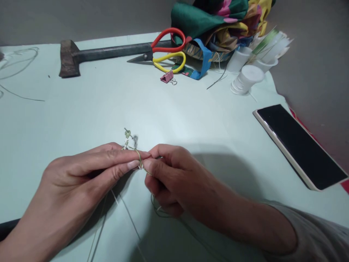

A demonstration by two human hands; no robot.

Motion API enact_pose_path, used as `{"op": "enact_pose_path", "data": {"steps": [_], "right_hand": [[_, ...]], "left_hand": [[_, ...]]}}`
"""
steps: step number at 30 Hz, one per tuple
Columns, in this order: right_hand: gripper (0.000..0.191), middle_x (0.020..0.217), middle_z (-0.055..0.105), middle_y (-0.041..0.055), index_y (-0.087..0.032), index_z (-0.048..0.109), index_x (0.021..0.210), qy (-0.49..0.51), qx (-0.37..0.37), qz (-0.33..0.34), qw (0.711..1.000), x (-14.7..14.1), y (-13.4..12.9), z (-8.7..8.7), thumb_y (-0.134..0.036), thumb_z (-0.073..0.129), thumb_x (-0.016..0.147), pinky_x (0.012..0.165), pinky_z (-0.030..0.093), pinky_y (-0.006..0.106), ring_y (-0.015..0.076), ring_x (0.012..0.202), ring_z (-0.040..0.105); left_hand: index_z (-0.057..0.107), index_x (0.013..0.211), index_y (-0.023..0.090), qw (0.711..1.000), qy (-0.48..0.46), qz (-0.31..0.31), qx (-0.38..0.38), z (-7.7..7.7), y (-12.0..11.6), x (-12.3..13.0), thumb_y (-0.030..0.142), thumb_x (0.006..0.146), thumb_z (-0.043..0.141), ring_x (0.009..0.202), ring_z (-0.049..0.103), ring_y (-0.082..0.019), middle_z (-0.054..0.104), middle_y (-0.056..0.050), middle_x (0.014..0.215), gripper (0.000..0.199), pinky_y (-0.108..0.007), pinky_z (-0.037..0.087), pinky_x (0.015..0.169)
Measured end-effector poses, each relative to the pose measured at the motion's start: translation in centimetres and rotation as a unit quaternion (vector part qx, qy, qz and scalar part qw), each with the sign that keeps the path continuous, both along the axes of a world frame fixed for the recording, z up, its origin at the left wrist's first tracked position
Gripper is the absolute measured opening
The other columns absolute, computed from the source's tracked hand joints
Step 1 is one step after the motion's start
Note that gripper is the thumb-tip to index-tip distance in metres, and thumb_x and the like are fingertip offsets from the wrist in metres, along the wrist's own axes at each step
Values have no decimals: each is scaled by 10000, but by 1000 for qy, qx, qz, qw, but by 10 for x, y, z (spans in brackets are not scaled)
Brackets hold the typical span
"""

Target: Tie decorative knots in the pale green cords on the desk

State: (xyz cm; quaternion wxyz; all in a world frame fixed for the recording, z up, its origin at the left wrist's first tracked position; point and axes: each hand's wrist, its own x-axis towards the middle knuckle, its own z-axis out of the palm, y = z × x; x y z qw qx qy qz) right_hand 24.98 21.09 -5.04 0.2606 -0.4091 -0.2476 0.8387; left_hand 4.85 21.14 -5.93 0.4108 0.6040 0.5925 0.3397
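A small knotted piece of green and white cord (127, 137) sticks out beyond the fingers of my left hand (89, 171), which pinches it between thumb and forefinger. My right hand (171, 174) is closed just to the right, its thumb and forefinger pinching a thin green cord (139, 157) close to my left fingertips. A loop of green cord (155, 207) hangs below my right fingers. Several loose white and green strands (128, 211) trail from beneath my left hand toward the near edge of the view.
A hammer-like tool (109, 52), red-and-yellow-handled scissors (169, 54) and a pink binder clip (167, 76) lie at the back. Colourful fabric (207, 22) and white spools (247, 78) stand back right. A phone (300, 145) lies right; loose cord (24, 97) lies left.
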Motion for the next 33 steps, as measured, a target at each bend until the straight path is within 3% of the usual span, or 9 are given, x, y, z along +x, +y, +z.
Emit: {"op": "enact_pose_path", "data": {"steps": [5,9,12,17,20,25,29,33], "right_hand": [[235,670,548,-73,-197,520,834,-7,10,5,1000,2,1,-2,-223,496,1067,411,264,135,2,439,308],[116,717,629,-76,-225,517,961,-7,43,9,999,2,0,-2,-278,555,1058,448,283,134,7,475,327],[168,661,610,-108,-250,471,996,-16,43,7,999,0,0,-1,-319,622,1018,446,280,142,11,457,320],[177,694,604,-107,-256,465,1010,-3,65,17,998,1,1,-3,-317,630,986,450,307,141,16,476,355],[158,715,593,-106,-259,460,1000,13,61,24,998,4,1,-4,-261,616,984,455,336,136,25,502,372],[169,737,598,-109,-276,480,1071,-17,65,35,997,9,0,0,-126,508,998,448,344,140,45,502,355],[76,734,552,-99,-253,504,991,-34,99,44,994,11,-2,1,-194,542,1019,471,376,159,52,528,393],[131,672,496,-105,-231,546,905,-112,182,76,974,9,-5,3,-245,646,988,500,381,180,65,566,468]], "left_hand": [[885,843,450,1000,13,10,-13,1,1,8,430,802,881,804,790,-269,825,24,783,46,-295,665,582],[884,956,390,999,-6,7,-41,-1,5,22,529,786,884,899,801,-340,776,-18,712,219,-343,684,589],[881,979,365,999,-19,0,-30,-5,8,27,548,801,869,901,794,-341,762,-27,721,255,-350,682,605],[875,939,322,1000,-7,-16,12,-18,5,-3,504,828,871,861,773,-314,762,-33,783,213,-339,654,614],[853,887,332,998,26,-25,45,-23,3,-22,413,826,911,814,750,-229,786,-1,891,117,-262,623,657],[812,806,360,991,35,-116,52,-9,6,-14,431,933,798,724,704,-127,752,41,846,146,-155,524,611],[781,800,358,991,48,-108,57,2,6,-4,452,935,755,737,707,-134,748,32,885,166,-148,504,556],[773,822,377,992,49,-105,51,1,2,-7,465,955,725,781,729,-146,748,32,897,167,-141,513,550]]}}
